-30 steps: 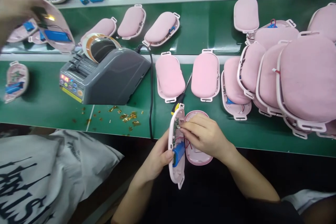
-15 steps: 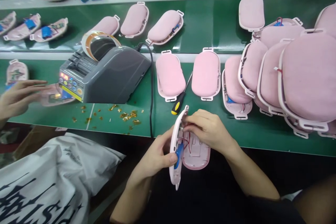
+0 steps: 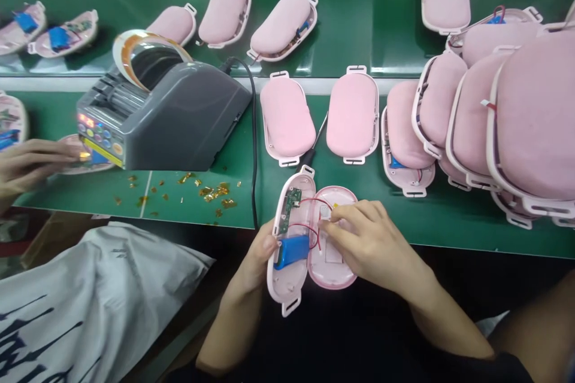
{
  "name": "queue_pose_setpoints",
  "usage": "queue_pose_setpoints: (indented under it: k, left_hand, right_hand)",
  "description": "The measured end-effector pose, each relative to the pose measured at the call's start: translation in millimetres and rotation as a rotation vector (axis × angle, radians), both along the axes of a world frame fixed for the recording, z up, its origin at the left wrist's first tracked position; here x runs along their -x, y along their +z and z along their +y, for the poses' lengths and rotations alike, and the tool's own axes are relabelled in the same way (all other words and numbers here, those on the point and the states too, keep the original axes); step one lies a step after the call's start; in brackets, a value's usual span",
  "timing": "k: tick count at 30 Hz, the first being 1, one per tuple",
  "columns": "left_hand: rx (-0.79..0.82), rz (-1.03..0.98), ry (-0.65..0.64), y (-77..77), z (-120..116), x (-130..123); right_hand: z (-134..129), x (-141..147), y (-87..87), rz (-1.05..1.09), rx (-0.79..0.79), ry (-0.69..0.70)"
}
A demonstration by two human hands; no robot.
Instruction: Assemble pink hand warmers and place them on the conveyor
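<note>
My left hand [image 3: 256, 257] grips the edge of a white casing half [image 3: 290, 287], thumb on its rim. Inside that half are a green circuit board [image 3: 290, 209] and a blue battery pack [image 3: 291, 251]. Thin red wires [image 3: 309, 226] run from it toward the pink cover half [image 3: 321, 272], which lies open beside it with its inner side up. Over this cover, the fingers of my right hand [image 3: 366, 233] are pinched together on a red wire; the fingertips partly hide it.
A grey tape dispenser [image 3: 188, 119] stands left, its black cable [image 3: 255, 161] running down the bench. Tape scraps [image 3: 215, 191] lie before it. Pink casings [image 3: 353, 116] sit ahead and pile up [image 3: 534, 125] at right. A screwdriver [image 3: 308, 158] lies between casings. A co-worker's hand [image 3: 31, 164] works at left.
The casing has been turned and opened wider, so the board and battery now face me. My right hand has moved slightly right and down over the cover. The view has shifted.
</note>
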State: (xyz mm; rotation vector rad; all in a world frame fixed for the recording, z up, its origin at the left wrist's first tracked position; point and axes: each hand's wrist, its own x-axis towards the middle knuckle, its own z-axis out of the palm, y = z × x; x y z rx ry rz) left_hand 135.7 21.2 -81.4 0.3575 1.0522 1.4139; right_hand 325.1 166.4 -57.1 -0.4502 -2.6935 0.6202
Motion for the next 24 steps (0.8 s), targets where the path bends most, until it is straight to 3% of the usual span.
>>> queue_pose_setpoints:
  k: [5, 9, 14, 17, 21, 24]
  left_hand:
    - [0.007, 0.037, -0.004, 0.4, -3, 1]
    - [0.01, 0.08, -0.037, 0.0, -2, 4]
    - [0.007, 0.169, -0.07, 0.9, 1, 7]
    - [0.022, 0.226, -0.089, 1.4, 0, 7]
    - [0.023, 0.237, -0.114, 4.3, 0, 7]
    - [-0.003, 0.247, -0.123, 6.5, 1, 6]
  right_hand:
    - [-9, 14, -8.9, 0.066, -0.051, 0.015]
    - [0, 13, -16.4, 0.387, 0.228, 0.037]
    - [-9, 24, -16.3, 0.429, 0.398, -0.193]
    - [-14, 34, -14.8, 0.402, 0.316, -0.237]
    - [-13, 41, -14.1, 0.407, 0.118, -0.145]
    - [-12, 45, -14.1, 0.429, 0.111, -0.136]
